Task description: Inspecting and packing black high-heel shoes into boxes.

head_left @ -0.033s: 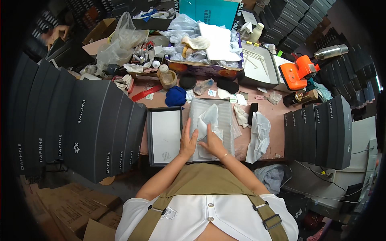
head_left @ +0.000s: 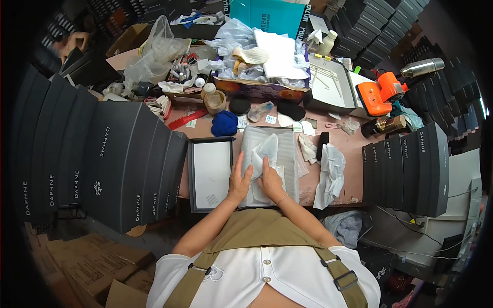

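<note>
In front of me stands an open shoe box lined with white wrapping paper (head_left: 287, 149). A bundle of white tissue paper (head_left: 268, 146) lies in its middle; what is inside the bundle, if anything, is hidden. My left hand (head_left: 238, 180) rests along the bundle's left side, its fingers stretched out and the thumb toward the paper. From the right, my right hand (head_left: 271, 184) touches the paper's lower part with its fingers extended. Both hands look open, lying against the paper rather than gripping it. Directly left of the box is a dark box lid (head_left: 210, 177) with a white inside.
Dark shoe boxes are stacked at left (head_left: 123, 164) and right (head_left: 405, 174). Crumpled white paper (head_left: 332, 174) lies right of the open box. Behind it are a blue cloth ball (head_left: 224, 123), a red comb (head_left: 187, 119), a jar (head_left: 215, 102) and an orange tool (head_left: 374, 97).
My right hand has shifted slightly left and toward me, closer to my left hand. The left hand stays almost in place, and the tissue bundle has barely moved.
</note>
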{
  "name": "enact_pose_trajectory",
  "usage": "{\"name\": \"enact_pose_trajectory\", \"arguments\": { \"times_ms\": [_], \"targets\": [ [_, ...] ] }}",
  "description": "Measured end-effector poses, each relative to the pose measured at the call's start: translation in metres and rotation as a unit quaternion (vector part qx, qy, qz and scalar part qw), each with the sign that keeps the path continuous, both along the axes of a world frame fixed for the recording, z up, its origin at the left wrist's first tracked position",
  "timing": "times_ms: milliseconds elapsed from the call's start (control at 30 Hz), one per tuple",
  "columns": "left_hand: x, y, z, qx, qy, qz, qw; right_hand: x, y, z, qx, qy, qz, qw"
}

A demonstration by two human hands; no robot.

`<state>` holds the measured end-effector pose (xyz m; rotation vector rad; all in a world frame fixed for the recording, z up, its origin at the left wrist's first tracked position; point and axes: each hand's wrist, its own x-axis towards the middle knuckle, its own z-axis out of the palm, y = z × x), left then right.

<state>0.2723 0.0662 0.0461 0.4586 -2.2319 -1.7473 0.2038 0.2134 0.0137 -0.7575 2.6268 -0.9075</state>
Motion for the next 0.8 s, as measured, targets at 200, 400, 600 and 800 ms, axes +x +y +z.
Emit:
{"name": "enact_pose_trajectory", "arguments": {
  "times_ms": [200, 400, 600, 800],
  "targets": [
    [-0.021, -0.038, 0.009, 0.088, -0.057, -0.016, 0.994, -0.007, -0.005, 0.064, -0.128, -0.058, 0.078, 0.987],
    [-0.032, -0.047, 0.046, 0.559, -0.041, 0.107, 0.821, -0.030, -0.036, 0.112, -0.123, 0.204, 0.187, 0.953],
    [-0.025, -0.073, 0.015, 0.651, 0.035, 0.142, 0.745, 0.044, -0.057, 0.118, -0.212, 0.113, 0.251, 0.938],
    [-0.001, -0.099, 0.063, 0.623, 0.070, 0.110, 0.772, -0.014, 0.025, 0.204, -0.392, -0.074, -0.089, 0.912]
  ]
}}
